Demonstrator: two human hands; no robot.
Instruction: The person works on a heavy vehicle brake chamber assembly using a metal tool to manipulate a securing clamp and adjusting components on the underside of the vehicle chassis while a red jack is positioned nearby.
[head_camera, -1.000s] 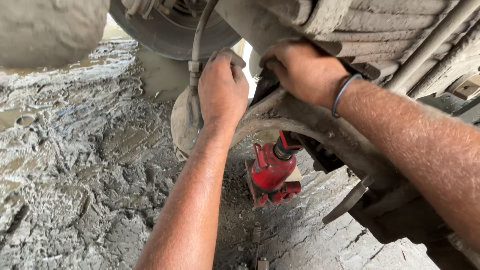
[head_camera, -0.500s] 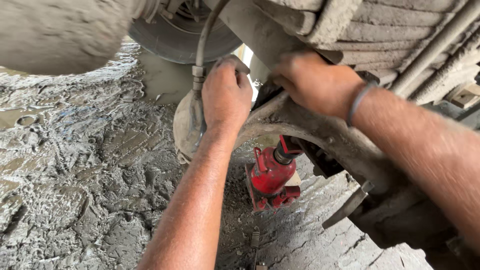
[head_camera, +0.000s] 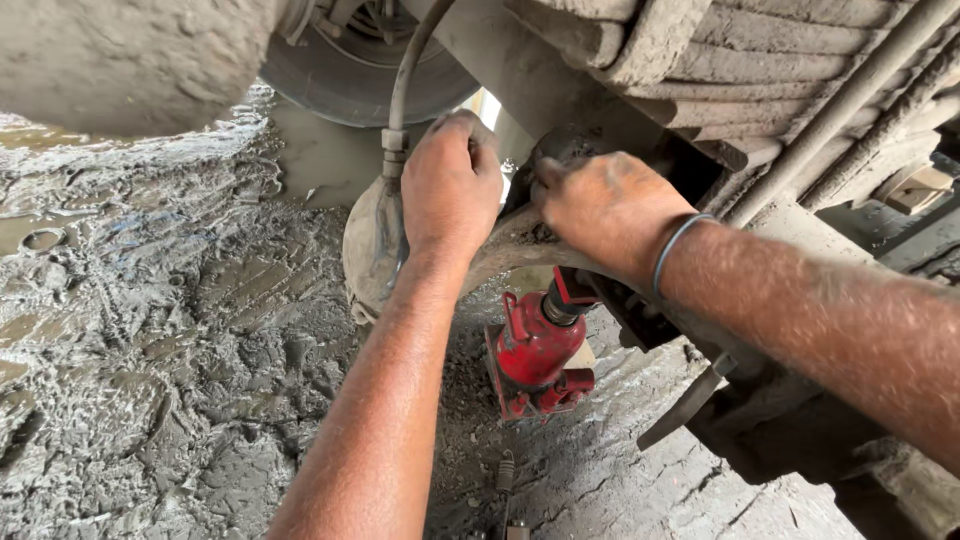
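— Left hand (head_camera: 450, 185)?
— Mine, curled around the rim of the brake chamber (head_camera: 372, 245), beside its hose (head_camera: 400, 90).
— Right hand (head_camera: 605, 210)?
— Fingers bent, pressing on the muddy axle (head_camera: 510, 245), directly above the red bottle jack (head_camera: 535, 350) standing on the mud (head_camera: 150, 330).

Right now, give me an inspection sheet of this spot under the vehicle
Surface: wet, churned mud, cracked near the jack.
Job's things: red bottle jack upright under the muddy axle part.
Clutter: small spring lying on the ground.
Grippers: left hand and right hand both pressed on the muddy part; grip hidden.
Cables: hose running down beside the left hand.
Surroundings: tyre, leaf springs.
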